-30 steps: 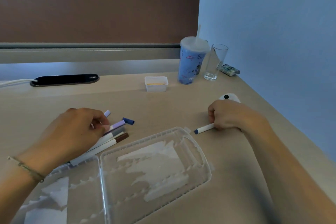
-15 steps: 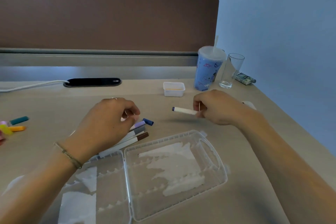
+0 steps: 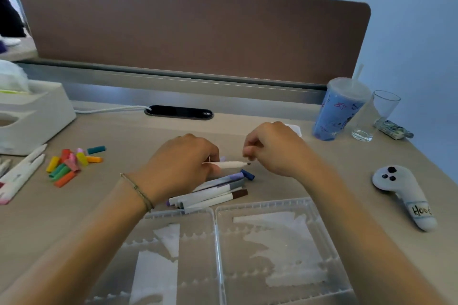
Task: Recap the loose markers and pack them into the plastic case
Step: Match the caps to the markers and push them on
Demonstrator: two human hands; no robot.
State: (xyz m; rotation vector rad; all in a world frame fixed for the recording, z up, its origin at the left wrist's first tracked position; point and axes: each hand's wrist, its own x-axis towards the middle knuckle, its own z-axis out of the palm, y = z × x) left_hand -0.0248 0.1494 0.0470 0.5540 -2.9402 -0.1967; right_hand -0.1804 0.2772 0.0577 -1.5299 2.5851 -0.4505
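My left hand (image 3: 181, 168) grips a white marker (image 3: 230, 164) that lies level above the desk, its bare dark tip pointing right. My right hand (image 3: 272, 148) hovers just right of that tip with fingers curled together; whether they pinch anything is hidden. Under my left hand lies a bundle of capped markers (image 3: 213, 193) with purple, grey and brown ends, and a loose dark blue cap (image 3: 247, 174) beside them. The clear plastic case (image 3: 216, 235) lies open flat in front of me, both halves without markers.
Several loose coloured caps (image 3: 69, 163) and white markers (image 3: 22, 173) lie at the left by a tissue box (image 3: 32, 116). At the right stand a blue cup (image 3: 339, 109), a glass (image 3: 376, 114) and a white controller (image 3: 401, 193).
My right hand no longer shows the marker it carried. Both hands have come together over the marker bundle. The left hand now holds an uncapped marker.
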